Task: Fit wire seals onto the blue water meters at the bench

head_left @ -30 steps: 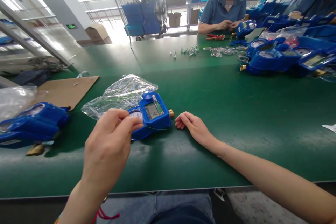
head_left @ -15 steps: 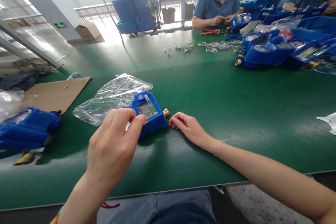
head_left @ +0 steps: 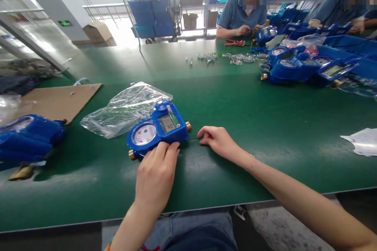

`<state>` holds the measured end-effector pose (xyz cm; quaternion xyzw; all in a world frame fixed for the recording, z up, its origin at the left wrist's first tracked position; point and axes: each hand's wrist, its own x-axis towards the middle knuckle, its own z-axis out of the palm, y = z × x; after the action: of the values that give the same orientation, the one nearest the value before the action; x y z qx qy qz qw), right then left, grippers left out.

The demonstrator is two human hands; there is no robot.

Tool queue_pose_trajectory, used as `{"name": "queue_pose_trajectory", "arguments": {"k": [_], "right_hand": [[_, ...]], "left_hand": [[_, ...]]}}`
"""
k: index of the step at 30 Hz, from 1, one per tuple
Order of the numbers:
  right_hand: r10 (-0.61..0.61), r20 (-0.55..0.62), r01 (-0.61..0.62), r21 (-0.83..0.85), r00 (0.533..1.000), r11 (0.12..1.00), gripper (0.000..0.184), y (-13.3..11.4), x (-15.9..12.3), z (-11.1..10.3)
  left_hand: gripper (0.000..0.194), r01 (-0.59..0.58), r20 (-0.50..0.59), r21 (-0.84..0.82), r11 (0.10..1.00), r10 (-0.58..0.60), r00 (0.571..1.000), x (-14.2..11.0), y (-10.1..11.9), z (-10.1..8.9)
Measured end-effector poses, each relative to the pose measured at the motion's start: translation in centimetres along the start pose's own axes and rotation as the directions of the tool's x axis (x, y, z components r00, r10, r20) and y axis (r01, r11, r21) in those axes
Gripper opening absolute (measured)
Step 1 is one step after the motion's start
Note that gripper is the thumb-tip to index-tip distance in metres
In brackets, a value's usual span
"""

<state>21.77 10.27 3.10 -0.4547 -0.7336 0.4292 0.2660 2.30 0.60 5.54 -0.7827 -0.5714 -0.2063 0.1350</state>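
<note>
A blue water meter [head_left: 143, 133] with a round dial and a digital display lies on the green table, brass fittings at both ends. My left hand [head_left: 157, 172] is closed against its front side, fingers curled and fingertips partly hidden by the hand itself. Just right of the meter, my right hand [head_left: 219, 143] pinches a thin wire [head_left: 193, 140], which runs left toward the meter's front corner. Behind the meter, a clear plastic bag [head_left: 118, 111] lies crumpled.
Another blue meter [head_left: 28, 135] sits at the left by a cardboard sheet [head_left: 61, 98]. More blue meters [head_left: 297, 66] are piled at the far right. Small metal parts [head_left: 207, 58] and red-handled pliers [head_left: 235, 42] lie across the table, near a co-worker [head_left: 240, 13]. White paper [head_left: 363, 141] lies right.
My left hand has moved down and right, from over the dial to the meter's front side, uncovering the dial. My right hand has shifted slightly right, and the thin wire now shows.
</note>
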Motion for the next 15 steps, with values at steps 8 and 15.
{"name": "queue_pose_trajectory", "arguments": {"k": [8,15], "right_hand": [[0.249,0.428,-0.447,0.461,0.869,0.767,0.017,-1.6,-5.6,0.7],[0.255,0.269,-0.36,0.818,0.929,0.45,0.035,-2.9,-6.2,5.3]], "left_hand": [[0.017,0.53,0.286,-0.584,0.615,-0.456,0.843,-3.9,0.0,1.0],[0.026,0.572,0.527,-0.813,-0.114,-0.562,0.637,-5.2,0.5,2.0]]}}
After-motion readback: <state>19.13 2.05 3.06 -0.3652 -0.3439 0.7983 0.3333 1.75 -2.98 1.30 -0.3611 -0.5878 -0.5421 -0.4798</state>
